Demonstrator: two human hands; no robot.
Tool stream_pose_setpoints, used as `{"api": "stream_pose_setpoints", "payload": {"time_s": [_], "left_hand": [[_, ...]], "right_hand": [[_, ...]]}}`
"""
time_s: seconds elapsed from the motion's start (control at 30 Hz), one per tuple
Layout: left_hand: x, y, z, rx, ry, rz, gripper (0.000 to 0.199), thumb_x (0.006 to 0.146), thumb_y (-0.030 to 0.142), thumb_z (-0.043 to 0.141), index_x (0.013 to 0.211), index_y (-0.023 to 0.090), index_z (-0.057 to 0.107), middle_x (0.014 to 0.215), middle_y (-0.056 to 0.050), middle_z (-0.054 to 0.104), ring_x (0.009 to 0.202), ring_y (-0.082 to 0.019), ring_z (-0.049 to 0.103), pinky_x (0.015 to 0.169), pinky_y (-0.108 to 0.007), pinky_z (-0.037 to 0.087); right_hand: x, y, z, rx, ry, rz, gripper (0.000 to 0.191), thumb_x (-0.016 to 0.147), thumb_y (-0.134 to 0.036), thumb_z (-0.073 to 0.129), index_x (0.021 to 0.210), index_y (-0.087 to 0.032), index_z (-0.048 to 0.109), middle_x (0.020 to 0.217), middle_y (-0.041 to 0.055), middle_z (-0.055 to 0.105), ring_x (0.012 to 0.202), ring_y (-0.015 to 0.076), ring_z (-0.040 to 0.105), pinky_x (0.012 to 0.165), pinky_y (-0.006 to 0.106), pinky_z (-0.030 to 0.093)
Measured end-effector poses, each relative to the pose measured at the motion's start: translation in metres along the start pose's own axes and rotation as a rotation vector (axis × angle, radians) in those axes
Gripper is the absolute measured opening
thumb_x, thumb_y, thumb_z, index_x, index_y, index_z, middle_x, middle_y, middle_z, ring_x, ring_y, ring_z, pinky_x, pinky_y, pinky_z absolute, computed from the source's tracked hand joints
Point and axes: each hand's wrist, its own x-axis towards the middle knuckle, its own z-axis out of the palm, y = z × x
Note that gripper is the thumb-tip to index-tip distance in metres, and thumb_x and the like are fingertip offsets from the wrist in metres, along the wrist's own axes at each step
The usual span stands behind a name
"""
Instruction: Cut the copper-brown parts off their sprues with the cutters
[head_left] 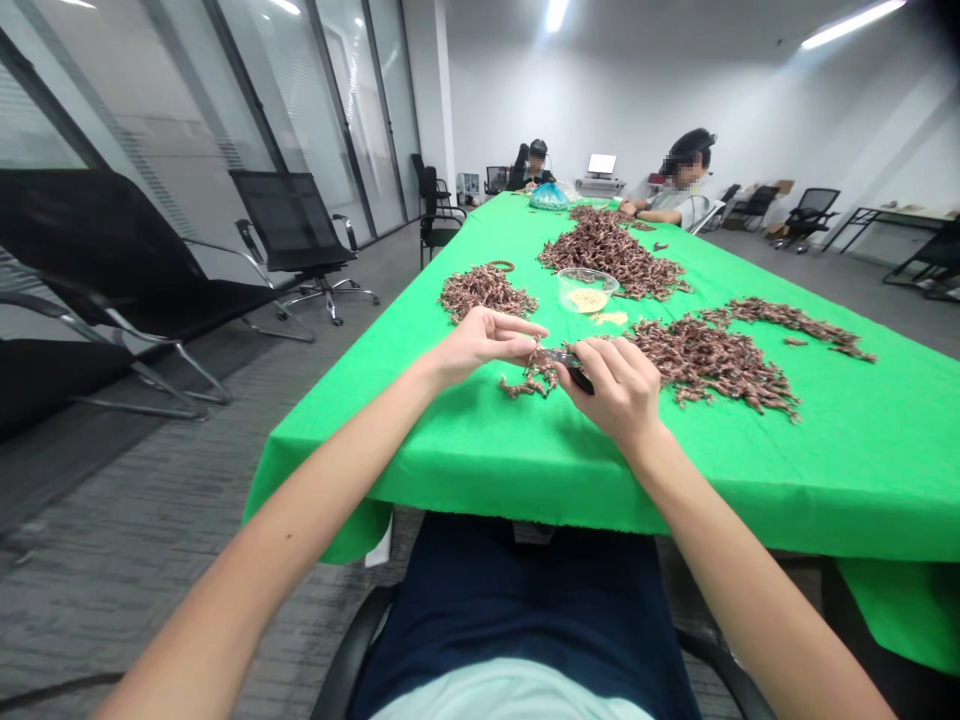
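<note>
Over the near part of the green-covered table (pixel 442 440), my left hand (pixel 491 338) pinches a small brown dried piece (pixel 538 352) between thumb and fingers. My right hand (pixel 616 385) is wrapped round a tool with a black handle (pixel 581 380) and a short metal end (pixel 556 356); the metal end points left and meets the piece. Several brown scraps (pixel 529 384) lie just below the fingertips. Beyond the hands stands a clear round tub (pixel 589 290) with pale bits inside, and a few pale bits (pixel 609 318) lie on the cloth beside it.
Brown pieces form a heap (pixel 487 292) at left, a large heap (pixel 611 255) behind the tub and another (pixel 709 360) at right. A blue bag (pixel 549 196) sits farther back. Two people (pixel 679 185) sit at the table's far part. Black chairs (pixel 292 225) stand at left.
</note>
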Motion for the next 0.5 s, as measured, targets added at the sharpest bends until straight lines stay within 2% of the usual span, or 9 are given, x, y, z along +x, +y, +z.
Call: {"api": "stream_pose_setpoints", "payload": {"time_s": [0.5], "left_hand": [[-0.0003, 0.0014, -0.0012, 0.026, -0.031, -0.04, 0.041, 0.076, 0.032, 0.084, 0.11, 0.01, 0.076, 0.093, -0.014, 0.08, 0.081, -0.022, 0.077, 0.077, -0.03, 0.064]], "right_hand": [[0.0039, -0.003, -0.0036, -0.095, 0.042, -0.09, 0.018, 0.094, -0.035, 0.062, 0.099, -0.018, 0.06, 0.084, 0.0064, 0.07, 0.072, 0.0196, 0.06, 0.066, 0.033, 0.042]]}}
